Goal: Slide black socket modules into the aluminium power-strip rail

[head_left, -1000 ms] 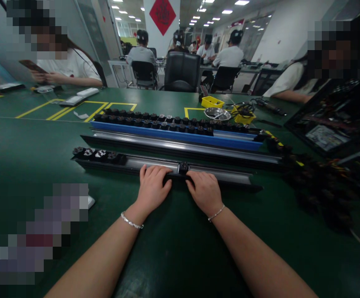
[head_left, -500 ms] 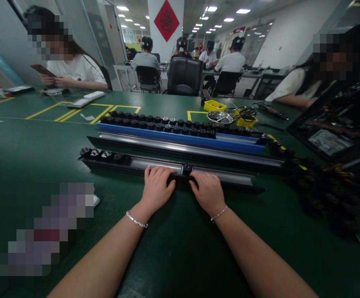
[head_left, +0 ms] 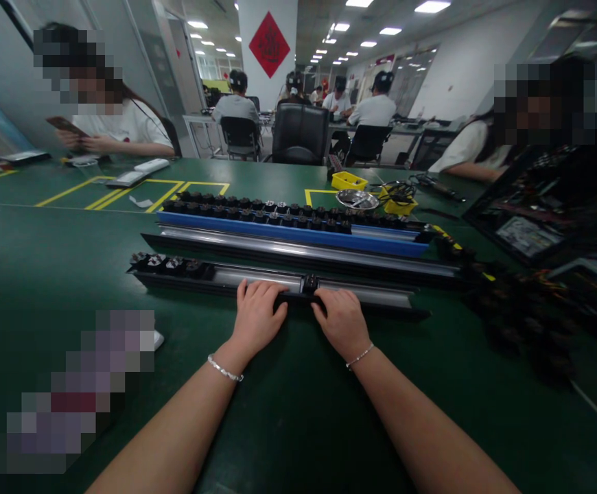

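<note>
A long black channel rail [head_left: 175,281] with a silvery inside lies across the table in front of me. My left hand [head_left: 258,312] is closed over its near wall, fingertips inside the channel and thumb on the front. To the right, my right hand [head_left: 342,312] grips the same wall in like manner. Between the two hands a small black socket-like module [head_left: 310,283] sits in the channel; its lower part is hidden by the rail's wall. Several similar modules [head_left: 167,263], some with silvery tops, are lined up at the rail's left end.
Behind lie another black rail [head_left: 288,248] and a blue rail [head_left: 257,230] with rows of black modules. Dark modules and cables [head_left: 514,315] are heaped at right. A metal dish [head_left: 357,200] and yellow bins [head_left: 348,180] stand farther back. People sit left and right.
The view has shifted slightly, so the scene sits a little lower and to the left. Both hands keep the same hold on the near rail, and the module between them stays in place.
</note>
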A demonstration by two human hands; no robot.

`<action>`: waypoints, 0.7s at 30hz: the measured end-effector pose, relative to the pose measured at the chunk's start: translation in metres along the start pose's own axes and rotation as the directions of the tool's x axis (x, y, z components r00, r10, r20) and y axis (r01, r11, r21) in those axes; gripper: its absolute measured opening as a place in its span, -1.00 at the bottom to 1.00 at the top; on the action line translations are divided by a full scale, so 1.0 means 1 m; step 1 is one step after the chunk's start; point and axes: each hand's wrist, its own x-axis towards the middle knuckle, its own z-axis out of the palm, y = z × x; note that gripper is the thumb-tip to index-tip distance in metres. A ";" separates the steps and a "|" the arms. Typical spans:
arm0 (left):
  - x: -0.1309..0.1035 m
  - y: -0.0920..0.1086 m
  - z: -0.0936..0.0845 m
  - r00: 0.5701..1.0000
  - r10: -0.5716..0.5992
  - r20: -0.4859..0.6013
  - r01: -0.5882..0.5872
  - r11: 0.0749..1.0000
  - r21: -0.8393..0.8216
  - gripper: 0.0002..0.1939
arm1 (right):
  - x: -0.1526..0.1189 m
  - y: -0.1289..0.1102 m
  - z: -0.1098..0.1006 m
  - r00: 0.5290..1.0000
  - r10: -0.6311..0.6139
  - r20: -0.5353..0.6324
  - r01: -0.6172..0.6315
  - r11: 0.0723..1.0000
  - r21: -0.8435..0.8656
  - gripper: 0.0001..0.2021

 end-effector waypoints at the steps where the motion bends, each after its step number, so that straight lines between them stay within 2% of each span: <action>1: 0.000 0.000 0.000 1.000 0.000 0.001 0.000 1.000 0.000 -0.76 | 0.000 0.001 0.000 1.000 -0.004 0.000 0.004 1.000 0.003 -0.85; 11: -0.001 0.002 -0.005 0.999 0.030 0.026 -0.030 0.999 0.011 -0.75 | -0.007 0.005 -0.014 0.996 -0.021 0.089 0.019 1.000 0.019 -0.74; 15: 0.000 0.001 -0.001 1.000 0.000 -0.001 0.000 1.000 -0.002 -0.77 | -0.009 0.012 -0.014 0.992 -0.076 0.105 0.072 0.997 0.034 -0.68; 21: 0.000 0.000 0.001 1.000 -0.004 -0.008 0.004 1.000 0.000 -0.77 | -0.008 0.012 -0.011 0.994 -0.058 0.098 0.056 0.998 0.021 -0.71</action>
